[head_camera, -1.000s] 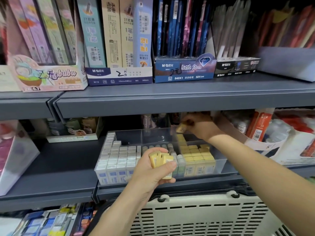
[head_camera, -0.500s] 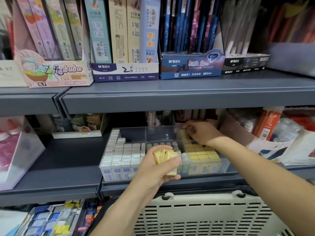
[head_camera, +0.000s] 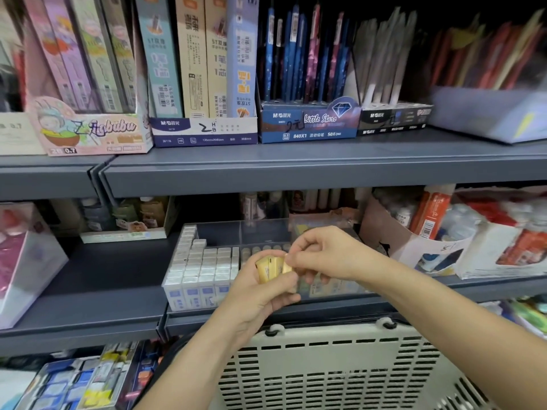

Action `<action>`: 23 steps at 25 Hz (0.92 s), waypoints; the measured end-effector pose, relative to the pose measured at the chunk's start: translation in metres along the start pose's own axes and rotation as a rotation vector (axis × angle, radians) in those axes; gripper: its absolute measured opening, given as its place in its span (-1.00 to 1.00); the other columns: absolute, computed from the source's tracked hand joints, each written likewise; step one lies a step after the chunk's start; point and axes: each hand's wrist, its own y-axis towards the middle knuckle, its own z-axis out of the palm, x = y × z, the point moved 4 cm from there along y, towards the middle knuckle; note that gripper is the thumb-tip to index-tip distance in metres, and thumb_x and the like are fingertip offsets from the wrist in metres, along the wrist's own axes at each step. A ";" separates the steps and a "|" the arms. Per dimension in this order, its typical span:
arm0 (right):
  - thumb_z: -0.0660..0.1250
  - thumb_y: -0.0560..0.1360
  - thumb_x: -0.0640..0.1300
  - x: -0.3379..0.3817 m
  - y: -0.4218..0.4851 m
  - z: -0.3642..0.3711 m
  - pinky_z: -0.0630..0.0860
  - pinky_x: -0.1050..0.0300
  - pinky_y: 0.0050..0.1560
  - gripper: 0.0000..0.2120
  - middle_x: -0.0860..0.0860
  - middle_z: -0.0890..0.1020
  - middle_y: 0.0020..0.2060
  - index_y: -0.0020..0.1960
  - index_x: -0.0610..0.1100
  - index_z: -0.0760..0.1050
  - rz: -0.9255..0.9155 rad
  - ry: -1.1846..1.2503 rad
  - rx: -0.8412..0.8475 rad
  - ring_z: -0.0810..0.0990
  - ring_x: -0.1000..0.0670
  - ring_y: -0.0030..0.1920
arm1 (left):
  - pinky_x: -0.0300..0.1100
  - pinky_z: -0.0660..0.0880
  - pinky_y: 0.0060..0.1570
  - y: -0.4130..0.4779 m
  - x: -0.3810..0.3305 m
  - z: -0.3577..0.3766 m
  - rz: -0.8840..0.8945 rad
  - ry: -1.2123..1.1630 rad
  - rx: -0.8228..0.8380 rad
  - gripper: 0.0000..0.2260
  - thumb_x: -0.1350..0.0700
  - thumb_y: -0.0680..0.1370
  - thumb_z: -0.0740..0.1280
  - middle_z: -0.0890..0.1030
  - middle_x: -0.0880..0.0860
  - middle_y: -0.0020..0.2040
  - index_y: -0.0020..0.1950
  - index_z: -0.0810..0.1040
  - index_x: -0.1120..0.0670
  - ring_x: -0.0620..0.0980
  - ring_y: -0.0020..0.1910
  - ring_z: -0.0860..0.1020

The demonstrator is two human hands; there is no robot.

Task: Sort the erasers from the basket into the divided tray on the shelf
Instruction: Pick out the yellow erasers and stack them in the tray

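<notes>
Left hand (head_camera: 257, 300) grips a clutch of yellow erasers (head_camera: 270, 269) in front of the clear divided tray (head_camera: 260, 232). Right hand (head_camera: 325, 255) pinches one. Basket (head_camera: 325, 368) sits below. Upper shelf: blue box (head_camera: 309, 125) reads "Little Stars 840X1"; white box (head_camera: 204, 131) reads "M&G".

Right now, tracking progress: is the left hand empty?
No, the left hand grips several yellow erasers in front of the tray.

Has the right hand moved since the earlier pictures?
Yes. The right hand has drawn back from the rear of the divided tray toward its front, and now pinches one of the yellow erasers held in the left hand.
</notes>
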 end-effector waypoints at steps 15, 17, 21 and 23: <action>0.37 0.43 -0.34 -0.038 0.041 -0.082 0.51 0.26 0.01 -0.78 0.02 0.64 -0.03 0.05 -0.15 0.57 -0.040 0.116 -0.404 0.57 0.01 0.01 | -0.20 0.56 -0.36 0.003 -0.001 -0.007 0.005 0.084 -0.112 -0.76 0.38 0.50 0.27 0.67 0.11 -0.16 0.05 0.54 0.09 0.00 -0.22 0.64; 0.34 0.49 -0.23 -0.038 0.054 -0.090 0.39 0.23 0.19 -0.78 -0.02 0.60 0.12 0.14 -0.15 0.56 -0.055 -0.224 -0.432 0.54 -0.02 0.12 | -0.20 0.56 -0.35 0.003 -0.001 -0.007 0.004 0.099 -0.113 -0.76 0.39 0.51 0.27 0.66 0.13 -0.14 0.06 0.54 0.09 0.00 -0.21 0.64; 0.24 0.55 -0.16 -0.040 0.065 -0.082 0.46 0.07 0.13 -0.78 -0.11 0.58 0.16 0.18 -0.11 0.49 -0.086 -0.618 -0.380 0.55 -0.12 0.12 | -0.19 0.56 -0.35 0.004 -0.001 -0.008 0.001 0.115 -0.109 -0.75 0.39 0.51 0.26 0.66 0.14 -0.12 0.04 0.55 0.08 0.00 -0.22 0.65; 0.23 0.55 -0.15 -0.042 0.066 -0.082 0.47 0.11 0.06 -0.76 -0.10 0.60 0.11 0.20 -0.11 0.50 -0.079 -0.646 -0.377 0.57 -0.11 0.08 | -0.19 0.56 -0.36 0.004 -0.001 -0.007 0.002 0.123 -0.104 -0.75 0.39 0.51 0.25 0.65 0.14 -0.14 0.04 0.55 0.09 0.00 -0.23 0.64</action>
